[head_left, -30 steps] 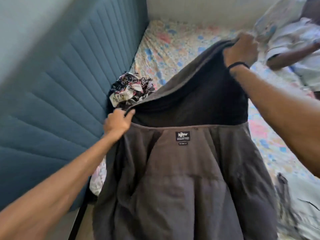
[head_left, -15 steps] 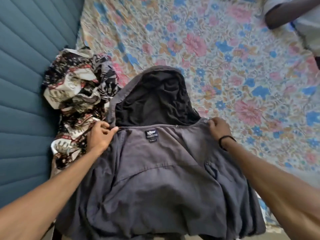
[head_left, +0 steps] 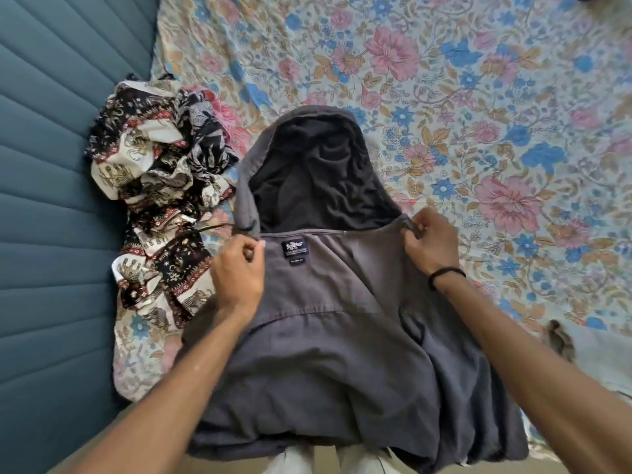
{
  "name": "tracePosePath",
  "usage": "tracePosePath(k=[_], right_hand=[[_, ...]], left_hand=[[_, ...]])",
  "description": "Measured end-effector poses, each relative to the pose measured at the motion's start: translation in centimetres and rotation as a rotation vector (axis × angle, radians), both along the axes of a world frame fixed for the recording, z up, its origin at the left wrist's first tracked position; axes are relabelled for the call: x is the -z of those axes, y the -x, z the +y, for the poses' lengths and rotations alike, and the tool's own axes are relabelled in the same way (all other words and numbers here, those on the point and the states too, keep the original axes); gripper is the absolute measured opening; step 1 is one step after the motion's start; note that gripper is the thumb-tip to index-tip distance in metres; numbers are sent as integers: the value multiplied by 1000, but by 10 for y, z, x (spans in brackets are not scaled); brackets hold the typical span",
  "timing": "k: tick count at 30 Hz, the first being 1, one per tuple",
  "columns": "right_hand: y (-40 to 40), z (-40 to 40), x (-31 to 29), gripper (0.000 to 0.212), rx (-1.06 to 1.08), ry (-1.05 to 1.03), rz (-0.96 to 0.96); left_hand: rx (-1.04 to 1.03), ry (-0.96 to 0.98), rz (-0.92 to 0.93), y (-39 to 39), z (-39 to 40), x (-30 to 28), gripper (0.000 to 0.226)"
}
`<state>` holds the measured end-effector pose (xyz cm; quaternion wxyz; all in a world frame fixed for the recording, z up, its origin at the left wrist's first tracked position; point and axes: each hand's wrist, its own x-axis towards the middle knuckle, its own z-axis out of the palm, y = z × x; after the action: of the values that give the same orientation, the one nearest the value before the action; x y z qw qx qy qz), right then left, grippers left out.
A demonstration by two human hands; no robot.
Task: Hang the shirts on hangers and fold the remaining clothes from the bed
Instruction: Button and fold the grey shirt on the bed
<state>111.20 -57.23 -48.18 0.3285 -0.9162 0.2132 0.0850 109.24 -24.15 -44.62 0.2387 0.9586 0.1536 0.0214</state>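
Floral bedsheet (head_left: 478, 97) underneath, grey hooded jacket (head_left: 325, 336) spread lining-up, left hand (head_left: 237, 271) and right hand (head_left: 429, 242) each pinching a collar corner beside the hood (head_left: 318, 172), so it looks like laying-out, with sleeves folded inward probably next.

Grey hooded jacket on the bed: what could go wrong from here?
1. The grey hooded jacket has its hem hanging over the bed edge; once both grips let go, it may slide off.
2. The left hand and right hand pinch only the collar corners, so the wrinkled body may fold crooked.
3. The patterned garment lies bunched close beside the jacket's left side; a sideways fold could snag it.
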Motion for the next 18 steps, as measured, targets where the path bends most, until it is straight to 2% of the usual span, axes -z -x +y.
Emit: tracePosePath(k=[2,4,6,9,14,16,18], right_hand=[[27,28,-22,20,-70,4,-120],[57,69,-31,15,-133,-78,-188],[82,114,-16,9,-183,-180,-162],[104,167,19,11,-72,-264,-19],[104,227,36,6,310,-365,12],[101,244,35,5,371,-357,-15],[99,257,38,3,458,-321,-36]], left_hand=[[-52,42,37,13,-22,13,13],[-31,130,177,24,-33,39,5],[21,183,360,31,-26,65,25],[180,188,350,27,0,74,39],[970,-266,216,-32,41,58,50],[1325,-341,238,-59,46,61,52],[1596,-444,325,-80,42,65,47]])
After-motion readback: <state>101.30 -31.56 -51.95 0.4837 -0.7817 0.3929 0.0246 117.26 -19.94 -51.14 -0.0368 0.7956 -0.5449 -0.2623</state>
